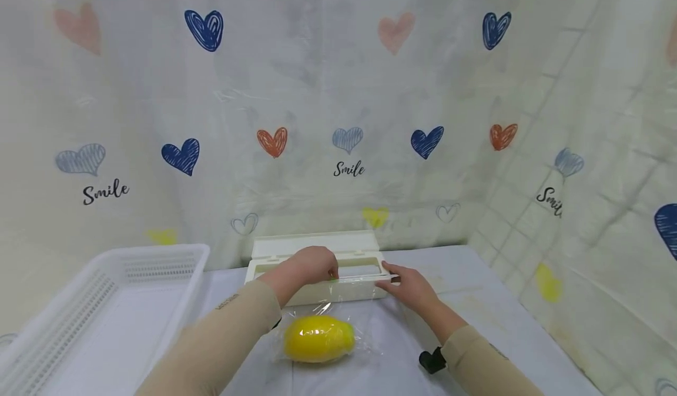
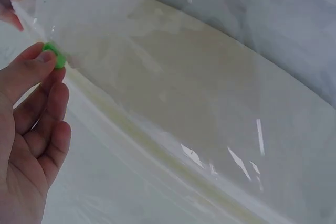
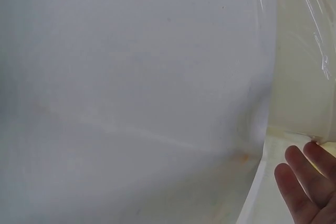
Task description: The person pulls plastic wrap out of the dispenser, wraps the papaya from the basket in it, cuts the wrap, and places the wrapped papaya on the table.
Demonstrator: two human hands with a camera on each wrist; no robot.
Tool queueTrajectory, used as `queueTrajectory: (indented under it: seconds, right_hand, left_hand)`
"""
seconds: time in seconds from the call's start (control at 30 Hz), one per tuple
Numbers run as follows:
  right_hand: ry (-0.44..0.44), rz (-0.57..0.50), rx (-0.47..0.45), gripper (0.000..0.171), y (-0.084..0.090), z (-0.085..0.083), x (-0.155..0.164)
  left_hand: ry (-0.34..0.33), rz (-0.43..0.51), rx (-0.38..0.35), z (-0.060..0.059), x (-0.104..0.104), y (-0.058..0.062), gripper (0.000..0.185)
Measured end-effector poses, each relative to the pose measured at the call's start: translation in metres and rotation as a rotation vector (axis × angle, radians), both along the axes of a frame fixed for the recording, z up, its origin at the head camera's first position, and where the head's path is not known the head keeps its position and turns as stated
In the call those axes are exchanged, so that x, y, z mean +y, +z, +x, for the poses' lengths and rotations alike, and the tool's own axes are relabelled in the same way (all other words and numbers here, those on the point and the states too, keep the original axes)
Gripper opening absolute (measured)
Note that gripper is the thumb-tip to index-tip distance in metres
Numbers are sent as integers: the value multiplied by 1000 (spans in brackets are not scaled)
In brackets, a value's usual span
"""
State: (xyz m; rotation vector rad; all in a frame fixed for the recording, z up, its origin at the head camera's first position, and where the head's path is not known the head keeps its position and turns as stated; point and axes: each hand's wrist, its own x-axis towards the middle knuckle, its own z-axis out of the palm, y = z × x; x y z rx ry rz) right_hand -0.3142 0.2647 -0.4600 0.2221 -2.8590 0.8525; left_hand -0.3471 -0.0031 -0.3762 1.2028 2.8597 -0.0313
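A white cling-film dispenser (image 1: 296, 295) lies open on the table with clear film (image 2: 173, 93) drawn out over its front. My left hand (image 1: 312, 265) rests on its cutter rail, a fingertip against the small green slider (image 2: 54, 56); the thumb is hidden. Thumb above and fingers below, my right hand (image 1: 409, 284) holds the dispenser's right end (image 3: 299, 77); its fingertips (image 3: 299, 187) show beside the box wall. In front of the box a yellow oval fruit (image 1: 317, 338) sits under the film.
A white slotted basket (image 1: 106, 308) stands at the left of the table. A heart-printed plastic sheet (image 1: 349, 143) hangs behind and to the right. A pale cloth (image 3: 131, 103) covers the table right of the box.
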Motion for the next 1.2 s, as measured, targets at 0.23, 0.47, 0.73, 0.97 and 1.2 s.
queueTrajectory:
  seconds: [0.23, 0.47, 0.73, 0.97, 1.2]
  right_hand:
    - [-5, -5, -11, 70, 0, 0, 5]
    - [1, -12, -22, 70, -4, -1, -2]
    - [-11, 8, -16, 70, -4, 2, -4]
    - [-6, 5, -30, 72, 2, 2, -4]
    - [15, 19, -73, 75, 4, 0, -1]
  left_hand:
    - [3, 61, -18, 6, -16, 2, 13]
    - [13, 27, -26, 8, -22, 4, 12]
    - [-5, 31, 1, 11, -27, -2, 16]
    - [-5, 61, 57, 10, -26, -5, 13]
    - [8, 44, 40, 11, -24, -7, 10]
